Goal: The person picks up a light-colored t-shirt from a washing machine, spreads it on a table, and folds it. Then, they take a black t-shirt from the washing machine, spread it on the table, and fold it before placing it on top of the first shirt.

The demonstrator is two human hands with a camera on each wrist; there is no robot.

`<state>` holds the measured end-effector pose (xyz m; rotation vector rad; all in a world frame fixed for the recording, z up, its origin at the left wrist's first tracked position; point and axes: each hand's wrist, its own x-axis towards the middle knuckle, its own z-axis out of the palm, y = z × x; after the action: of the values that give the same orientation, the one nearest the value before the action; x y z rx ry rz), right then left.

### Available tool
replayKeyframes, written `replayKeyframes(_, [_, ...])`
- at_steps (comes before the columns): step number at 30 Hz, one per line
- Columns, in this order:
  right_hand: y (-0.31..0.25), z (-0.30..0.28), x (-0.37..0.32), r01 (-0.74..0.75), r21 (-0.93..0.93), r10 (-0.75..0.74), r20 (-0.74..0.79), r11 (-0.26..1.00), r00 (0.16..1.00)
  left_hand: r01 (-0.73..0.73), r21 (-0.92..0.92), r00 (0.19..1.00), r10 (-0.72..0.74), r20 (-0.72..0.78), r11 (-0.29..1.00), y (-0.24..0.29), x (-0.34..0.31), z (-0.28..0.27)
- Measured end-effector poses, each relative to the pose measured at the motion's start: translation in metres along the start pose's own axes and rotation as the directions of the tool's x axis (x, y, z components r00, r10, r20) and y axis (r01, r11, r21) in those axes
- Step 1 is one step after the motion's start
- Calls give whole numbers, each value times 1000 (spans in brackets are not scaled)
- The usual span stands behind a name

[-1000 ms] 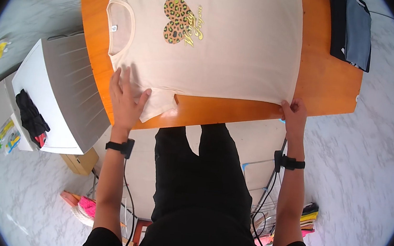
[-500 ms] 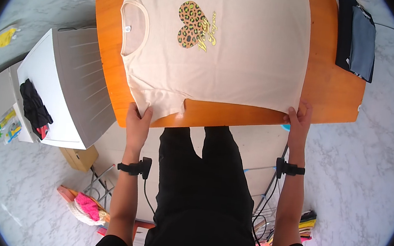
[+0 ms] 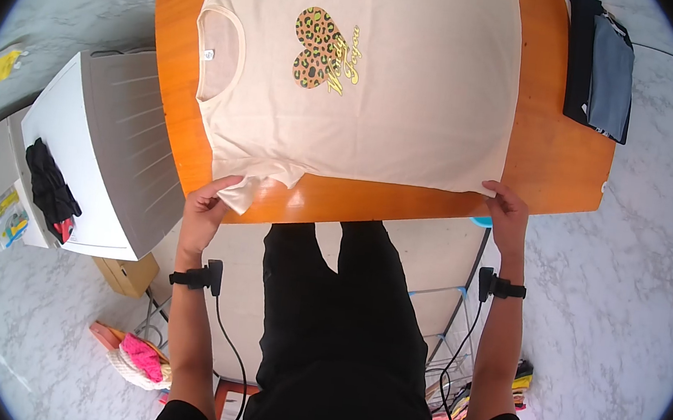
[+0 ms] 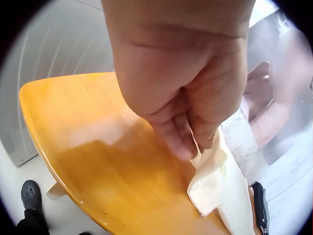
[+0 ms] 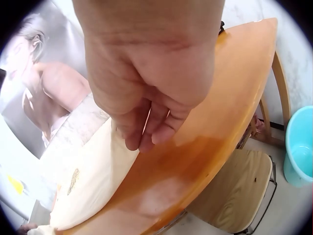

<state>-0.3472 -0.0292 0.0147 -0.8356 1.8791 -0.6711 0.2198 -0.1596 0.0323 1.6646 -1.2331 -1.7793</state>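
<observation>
A cream T-shirt (image 3: 412,111) with a leopard-print heart and gold lettering lies spread on the orange wooden table (image 3: 554,167), its neckline to the left. My left hand (image 3: 203,216) pinches the near sleeve (image 3: 241,193) between thumb and fingers at the table's front edge. The left wrist view shows that sleeve drawn up and creased below the fingertips (image 4: 182,151). At the shirt's near bottom corner, my right hand (image 3: 508,220) pinches the hem, with the cloth slightly lifted there in the right wrist view.
Folded dark and grey clothes (image 3: 611,75) lie at the table's far right. Left of the table stands a white cabinet (image 3: 83,159) with a black garment (image 3: 52,184) on it. A wooden stool (image 5: 234,191) and a turquoise bucket (image 5: 301,147) are below the table's edge.
My left hand has gone from lying spread on the shirt near the shoulder to pinching the sleeve, which is now bunched. The right hand stays at the hem corner.
</observation>
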Motion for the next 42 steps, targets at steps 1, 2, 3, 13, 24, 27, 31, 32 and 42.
replayKeyframes(1, [-1, -1, 1, -16, 0, 16, 0, 1000, 1000, -20, 46, 1000, 20, -15, 999, 3, 1, 0])
replayKeyframes(2, [-3, -2, 2, -32, 2, 32, -2, 999, 999, -20, 47, 1000, 21, -14, 999, 1, 3, -2])
replayKeyframes(3, [-3, -3, 2, -33, 3, 33, -4, 999, 999, -14, 92, 1000, 15, -9, 996, 1, 5, -6])
replayKeyframes(13, [-63, -23, 18, 446, -86, -444, 41, 891, 895, -417, 315, 908, 381, 172, 852, 82, 42, -13])
replayKeyframes(24, [-97, -23, 130, -99, 91, 110, -121, 991, 987, 235, 112, 971, -228, -72, 966, 130, 181, -14])
replayKeyframes(27, [-101, -22, 123, -165, 48, 169, -100, 985, 981, 240, 148, 971, -240, -19, 959, 115, 180, -29])
replayKeyframes(31, [-88, -20, 114, -154, -24, 151, -99, 988, 984, 214, 254, 973, -229, 30, 943, 101, 167, -40])
replayKeyframes(32, [-84, -20, 113, -158, -10, 156, -99, 987, 983, 194, 286, 976, -214, 39, 938, 98, 164, -39])
replayKeyframes(42, [-53, -23, 86, 2, 252, 24, -102, 968, 995, -233, 42, 971, 230, 59, 972, 125, 154, -16])
